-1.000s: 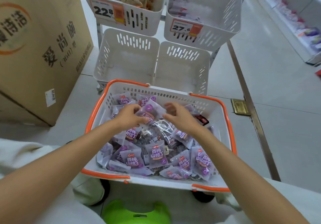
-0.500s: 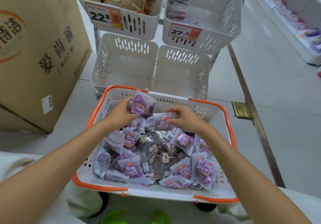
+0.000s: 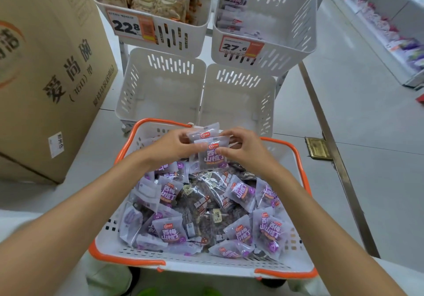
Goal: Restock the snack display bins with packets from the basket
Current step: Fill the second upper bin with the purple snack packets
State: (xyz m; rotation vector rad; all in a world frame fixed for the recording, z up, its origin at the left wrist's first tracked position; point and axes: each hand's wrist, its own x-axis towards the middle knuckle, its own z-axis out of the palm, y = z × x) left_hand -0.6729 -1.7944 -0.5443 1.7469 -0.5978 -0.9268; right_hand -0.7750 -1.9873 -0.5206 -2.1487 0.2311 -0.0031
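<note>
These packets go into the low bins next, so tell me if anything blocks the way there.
Nothing visible does. The left hand and right hand hold purple packets above the far rim of the basket, and the two low white bins stand just beyond it, open on top.

Bright, even light is coming from overhead, casting only soft shadows beneath the basket (image 3: 128, 259). The pale floor (image 3: 367, 135) is washing out slightly at upper right. The wide lens is bowing straight lines near the edges and stretching the cardboard box (image 3: 57, 77) at left. The shelves (image 3: 394, 27) at upper right are showing blurred, while print on the packets (image 3: 169, 231) at centre is reading sharp.
</note>
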